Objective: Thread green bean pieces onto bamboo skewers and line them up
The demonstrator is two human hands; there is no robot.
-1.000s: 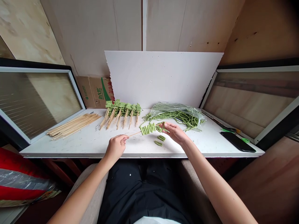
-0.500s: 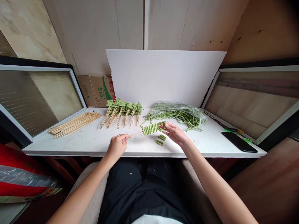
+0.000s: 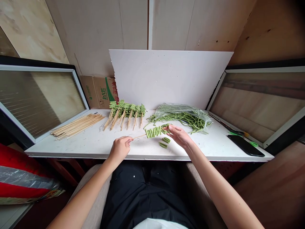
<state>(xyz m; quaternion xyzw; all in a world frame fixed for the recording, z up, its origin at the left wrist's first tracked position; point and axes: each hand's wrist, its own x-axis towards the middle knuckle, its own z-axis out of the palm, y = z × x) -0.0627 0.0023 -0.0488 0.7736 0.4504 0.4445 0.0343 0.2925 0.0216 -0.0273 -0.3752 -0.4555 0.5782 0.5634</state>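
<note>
- Because bare sticks lie bundled, roughly parallel, at the left of the white table, one could probably be drawn without tangling.
- Loaded skewers sit heaped toward the back, green ends rearward, handles facing the person; this likely keeps the front clear.
- Left hand: thumb and fingers pinch the near end of the held skewer, presumably to steady it without covering the threaded bean pieces.
- Held skewer is off the table, slanting up to the right, its pieces packed side by side crosswise.
- Loose cut pieces lie on the table below its far end, within easy reach, I judge.
- Right hand: fingertips closed on green pieces at the far end; exact contact too small to tell.
- Behind it, long beans spill from a clear plastic bag.
- Far right: black phone, well apart from the beans.
</note>
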